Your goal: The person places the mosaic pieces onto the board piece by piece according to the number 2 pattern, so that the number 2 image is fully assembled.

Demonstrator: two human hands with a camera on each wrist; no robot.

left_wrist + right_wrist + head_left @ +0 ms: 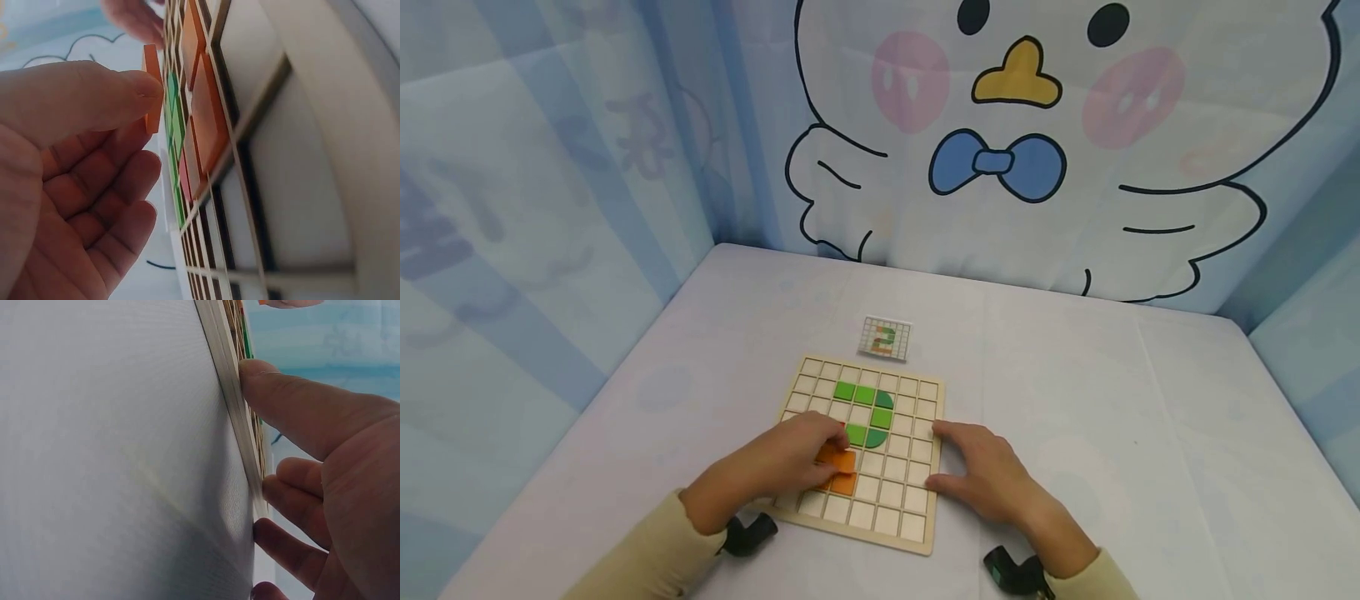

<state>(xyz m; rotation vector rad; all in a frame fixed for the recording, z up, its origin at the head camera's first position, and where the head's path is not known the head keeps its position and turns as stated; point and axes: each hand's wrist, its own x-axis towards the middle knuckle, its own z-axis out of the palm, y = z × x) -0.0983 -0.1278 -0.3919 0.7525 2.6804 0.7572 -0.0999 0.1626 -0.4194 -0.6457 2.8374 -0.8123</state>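
Note:
My left hand [790, 450] pinches an orange square tile [152, 119] between thumb and index finger, just above a wooden grid board [850, 531]. Beneath it, orange tiles [844, 485] lie in the grid, some hidden by the hand. Farther up the board are bright green squares [865, 395] and dark green rounded pieces [876, 437]. A red piece [184, 178] shows partly in the left wrist view. My right hand [988, 475] touches the board's right edge with thumb and fingertips, the fingers spread and gently bent.
Behind the board, a small card [886, 338] with a coloured grid pattern lies on the white tabletop [1112, 433]. Black wrist devices [750, 535] sit near both cuffs. Cartoon-printed curtains [1075, 242] stand at the back and sides.

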